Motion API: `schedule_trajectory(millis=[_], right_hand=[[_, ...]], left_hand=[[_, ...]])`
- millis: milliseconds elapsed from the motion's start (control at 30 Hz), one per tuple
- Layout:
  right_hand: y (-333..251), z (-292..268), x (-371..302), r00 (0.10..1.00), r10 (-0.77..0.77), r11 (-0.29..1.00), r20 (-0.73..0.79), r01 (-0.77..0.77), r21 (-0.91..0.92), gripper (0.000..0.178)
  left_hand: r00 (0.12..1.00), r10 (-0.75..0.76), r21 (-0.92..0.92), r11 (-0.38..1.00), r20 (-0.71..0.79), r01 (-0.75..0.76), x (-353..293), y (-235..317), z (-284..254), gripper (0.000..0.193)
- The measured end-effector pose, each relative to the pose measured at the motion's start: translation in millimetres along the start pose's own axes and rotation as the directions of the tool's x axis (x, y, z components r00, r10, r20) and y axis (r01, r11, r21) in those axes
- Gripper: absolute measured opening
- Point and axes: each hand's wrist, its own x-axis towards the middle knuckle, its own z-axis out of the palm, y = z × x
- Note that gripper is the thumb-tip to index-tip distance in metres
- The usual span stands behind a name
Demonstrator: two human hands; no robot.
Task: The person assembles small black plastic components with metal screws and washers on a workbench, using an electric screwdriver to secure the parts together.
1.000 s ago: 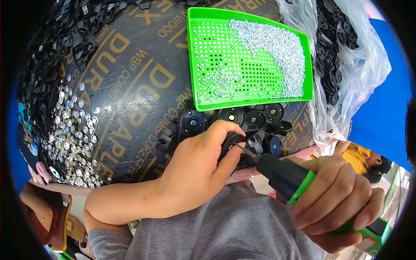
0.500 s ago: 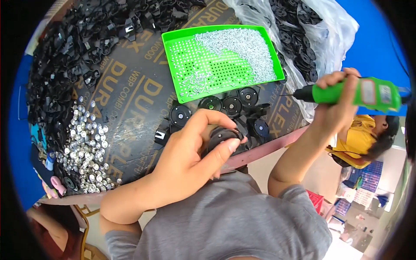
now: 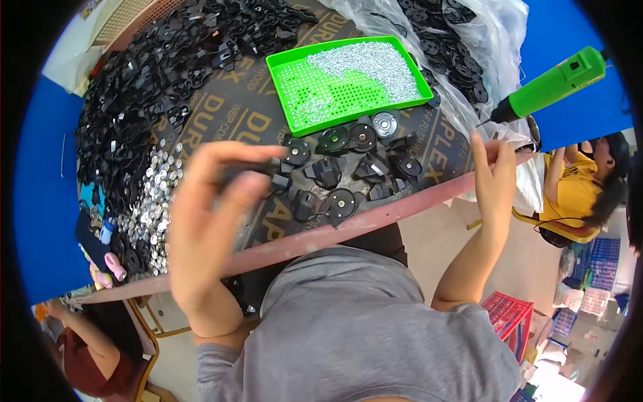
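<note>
My left hand (image 3: 204, 228), smeared by motion, is raised over the table's near left with a dark plastic part (image 3: 234, 175) between thumb and fingers. The part's shape is blurred. A green electric screwdriver (image 3: 559, 86) hangs tilted at the right, with no hand around it and its bit pointing down-left. Just below that bit is my right hand (image 3: 494, 171), index finger stretched up and apart from the others, with nothing visible in it. Several black round-ended plastic parts (image 3: 341, 203) lie on the table between my hands.
A green perforated tray (image 3: 284, 100) holds many small silvery screws (image 3: 375, 63). Black plastic pieces (image 3: 140, 100) heap at the left beside shiny metal caps (image 3: 157, 201). A clear bag (image 3: 499, 40) of black discs lies at the back right. People sit at both sides.
My right hand has let go of the screwdriver and dropped below it. My left hand has moved left with the dark part, uncovering the black parts near the table edge. The view has shifted.
</note>
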Motion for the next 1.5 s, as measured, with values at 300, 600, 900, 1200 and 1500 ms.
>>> schedule_trajectory(millis=[300, 600, 900, 1200, 1500], right_hand=[[-19, 54, -37, 0.83, -0.493, 0.843, 0.26, 0.383, 0.378, 0.096], [-77, 87, -76, 0.777, -0.602, 0.795, 0.184, 0.564, 0.222, 0.088], [-86, 95, -83, 0.832, -0.551, 0.793, 0.068, 0.496, 0.354, 0.054], [-87, 103, -88, 0.887, -0.456, 0.68, 0.076, 0.292, 0.673, 0.039], [-162, 92, -138, 0.746, -0.664, 0.173, -0.061, 0.232, 0.957, 0.047]], left_hand=[[1.0, -0.003, 0.58, 0.814, 0.01, -0.003, -31, -71, -4, 0.049], [0.994, 0.041, 0.737, 0.668, 0.105, -0.106, -17, -72, 43, 0.095], [0.971, 0.225, 0.616, 0.754, 0.081, -0.226, -23, -85, 57, 0.072], [0.991, 0.129, 0.291, 0.947, 0.046, -0.137, -20, -89, 68, 0.061], [0.909, 0.392, 0.42, 0.856, -0.145, -0.302, -71, -49, 3, 0.041]])
